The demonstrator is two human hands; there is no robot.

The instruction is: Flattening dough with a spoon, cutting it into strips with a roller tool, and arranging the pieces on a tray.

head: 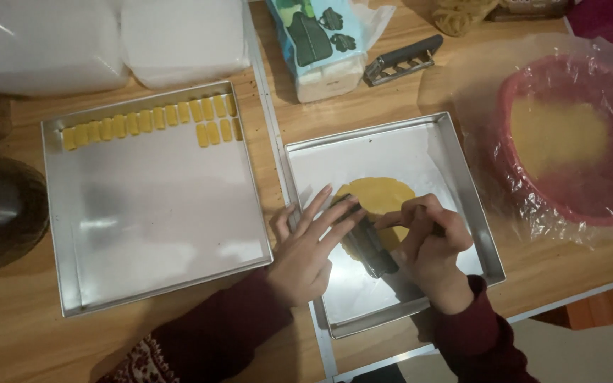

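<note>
Dough sheet [381,196] lies flat in the right-hand tray [462,177]. Right hand [431,245] clenches a dark metal cutter [372,245] on it; left hand [306,248], fingers extended, rests on the cutter.

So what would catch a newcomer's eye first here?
Both hands, left hand and right hand, press a dark cutter onto the yellow dough in the right tray. In the left tray, small yellow pieces line the far edge. At far right sits a pink bowl of dough under plastic.
</note>
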